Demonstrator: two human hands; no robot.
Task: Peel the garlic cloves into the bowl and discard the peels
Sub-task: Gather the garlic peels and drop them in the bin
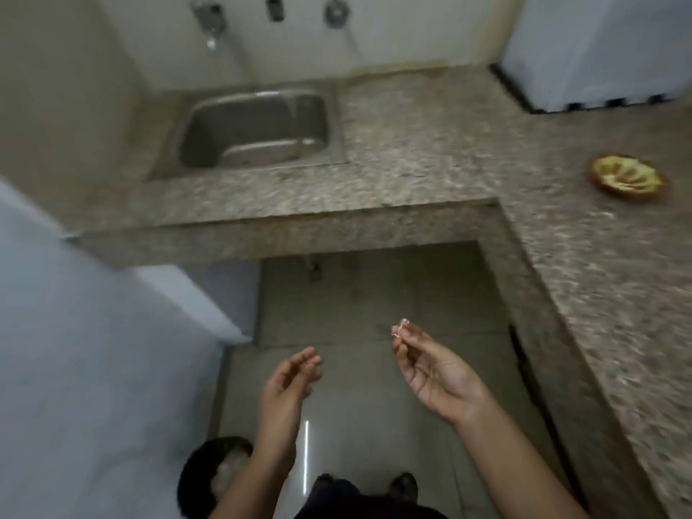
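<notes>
My right hand (430, 368) is held over the floor, its fingertips pinched on a small pale piece of garlic peel (401, 328). Beside it my left hand (290, 383) hovers palm up with loosely curled fingers and nothing in it. Far to the right, a brown bowl (629, 177) with a yellow-green inside stands on the granite counter (430, 144), with pale garlic cloves in it. A black bin (209, 473) with something whitish inside sits on the floor at the lower left, partly hidden by my left forearm.
The L-shaped counter runs along the back and the right side. A steel sink (258, 133) is set in its left part, under a wall tap (209, 16). A white appliance (599, 46) stands at the back right. A pale wall or panel (75, 350) is on the left.
</notes>
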